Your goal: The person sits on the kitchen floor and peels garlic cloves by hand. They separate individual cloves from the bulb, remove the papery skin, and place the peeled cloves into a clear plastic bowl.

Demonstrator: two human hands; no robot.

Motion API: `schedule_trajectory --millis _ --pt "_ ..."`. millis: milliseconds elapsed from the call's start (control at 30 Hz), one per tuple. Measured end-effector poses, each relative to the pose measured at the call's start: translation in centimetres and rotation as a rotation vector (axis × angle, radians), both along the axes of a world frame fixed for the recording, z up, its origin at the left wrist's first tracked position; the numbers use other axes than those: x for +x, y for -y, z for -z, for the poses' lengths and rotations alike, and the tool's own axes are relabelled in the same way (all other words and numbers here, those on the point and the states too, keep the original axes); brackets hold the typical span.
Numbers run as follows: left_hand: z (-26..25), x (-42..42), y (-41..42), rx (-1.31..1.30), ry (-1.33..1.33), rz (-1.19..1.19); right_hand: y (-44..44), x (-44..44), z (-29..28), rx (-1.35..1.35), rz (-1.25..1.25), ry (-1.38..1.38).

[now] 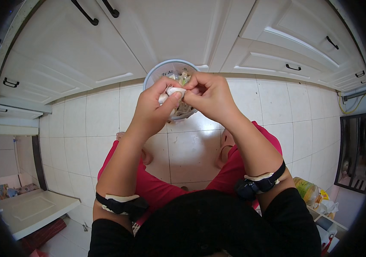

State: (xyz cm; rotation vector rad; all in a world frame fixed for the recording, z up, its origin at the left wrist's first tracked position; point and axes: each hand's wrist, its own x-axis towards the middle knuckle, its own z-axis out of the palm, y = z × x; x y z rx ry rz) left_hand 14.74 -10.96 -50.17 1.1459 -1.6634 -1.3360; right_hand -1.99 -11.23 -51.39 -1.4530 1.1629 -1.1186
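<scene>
My left hand (150,109) holds a white garlic clove (177,92) between thumb and fingers. A second white piece, seemingly garlic too (162,98), sits in the palm of the same hand. My right hand (213,96) has its thumb and forefinger pinched at the right end of the clove, touching its skin. Both hands are over a round bin (152,72) with a pale blue rim, which stands on the floor against the cabinets. Inside it lie peelings and other scraps (184,110), partly hidden by my hands.
White cabinet doors (183,35) with black handles rise just behind the bin. My legs in red trousers (234,167) are spread on the white tiled floor (192,154). At the right lie a plastic oil bottle (305,190) and bags; a white door (41,207) juts in at the left.
</scene>
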Motion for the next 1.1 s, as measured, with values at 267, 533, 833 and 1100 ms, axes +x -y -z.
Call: schedule_trajectory --millis 267,533,833,1100 --pt "0.6 -0.3 0.3 -0.015 -0.089 -0.023 0.7 0.6 1.0 0.018 0.067 0.017" --pt "0.3 0.1 0.8 0.274 -0.364 -0.09 0.7 1.0 -0.4 0.215 0.006 0.365" --pt "0.9 0.2 1.3 0.308 -0.403 -0.113 1.1 0.8 -0.9 0.313 -0.042 0.371" --pt "0.8 0.2 1.5 0.381 -0.48 -0.121 1.5 0.3 -1.0 0.388 -0.026 0.447"
